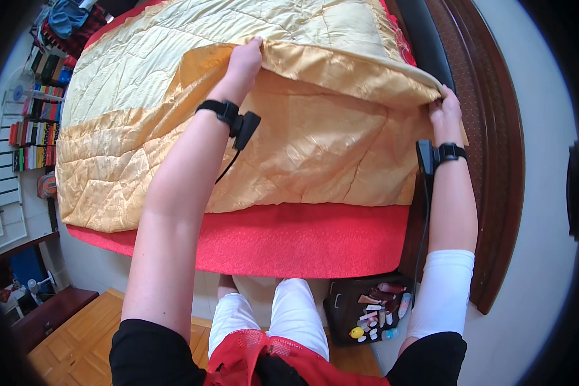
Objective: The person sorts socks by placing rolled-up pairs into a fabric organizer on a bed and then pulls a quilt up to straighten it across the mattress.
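Observation:
A quilted gold comforter with a pale cream side lies across a bed. Its near part is folded, and both my arms reach out over it. My left hand is closed on the raised fold near the middle. Farther right, beside the headboard, my right hand grips the same fold at its corner. Between the two hands the gold edge is lifted and sags a little. Red bedding shows along the near side of the bed. Black straps with small boxes and cables sit on both wrists.
A dark wooden headboard runs along the right. Near the bed's right corner stands a black nightstand with small bottles and a yellow toy duck. Bookshelves with books and a white rack are on the left.

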{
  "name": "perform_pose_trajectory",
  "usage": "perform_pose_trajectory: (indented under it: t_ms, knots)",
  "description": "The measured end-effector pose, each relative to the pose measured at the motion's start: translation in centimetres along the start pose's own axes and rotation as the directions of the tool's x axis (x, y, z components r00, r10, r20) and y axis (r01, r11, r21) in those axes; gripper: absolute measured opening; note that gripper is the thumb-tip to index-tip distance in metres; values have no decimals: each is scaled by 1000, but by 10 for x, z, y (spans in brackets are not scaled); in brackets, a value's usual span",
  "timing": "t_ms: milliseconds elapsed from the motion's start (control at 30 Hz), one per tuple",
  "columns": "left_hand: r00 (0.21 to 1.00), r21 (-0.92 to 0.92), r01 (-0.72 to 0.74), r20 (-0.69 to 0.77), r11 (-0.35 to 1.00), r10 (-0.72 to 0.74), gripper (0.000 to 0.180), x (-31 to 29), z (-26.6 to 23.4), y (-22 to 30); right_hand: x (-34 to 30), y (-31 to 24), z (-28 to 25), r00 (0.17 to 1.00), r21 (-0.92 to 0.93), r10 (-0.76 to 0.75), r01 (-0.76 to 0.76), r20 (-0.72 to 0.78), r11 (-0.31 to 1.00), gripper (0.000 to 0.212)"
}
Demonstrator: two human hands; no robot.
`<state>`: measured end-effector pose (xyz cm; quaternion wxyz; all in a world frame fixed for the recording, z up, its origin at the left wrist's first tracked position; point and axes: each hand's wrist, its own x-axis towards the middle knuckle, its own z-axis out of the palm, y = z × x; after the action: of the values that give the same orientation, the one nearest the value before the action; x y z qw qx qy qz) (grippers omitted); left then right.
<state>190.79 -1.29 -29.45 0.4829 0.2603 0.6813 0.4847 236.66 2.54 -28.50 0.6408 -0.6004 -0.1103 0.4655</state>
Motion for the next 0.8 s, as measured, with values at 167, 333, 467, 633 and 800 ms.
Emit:
perform_pose_trajectory:
  t_ms: [167, 333, 467, 633, 800]
  knots:
    - [970, 2, -81, 228, 997, 79, 58, 29, -22, -22, -32, 53, 51, 963, -145, -63, 103, 263, 984, 58]
    - [889, 291, -204, 454, 935, 53, 73, 8, -27, -94, -34, 116, 33, 763, -465, -105, 490, 637, 737, 69]
    - [866, 416, -251, 500, 874, 10, 71, -22, -33, -141, -53, 162, 11, 697, -581, 0, 598, 717, 552, 65]
    - [869, 492, -289, 495, 821, 9, 70, -76, -35, -158, -106, 186, -21, 742, -647, 49, 548, 668, 531, 55]
    - [836, 571, -518, 494, 637, 237, 56, -148, -70, -185, -158, 197, -84, 869, -718, 10, 402, 494, 569, 29]
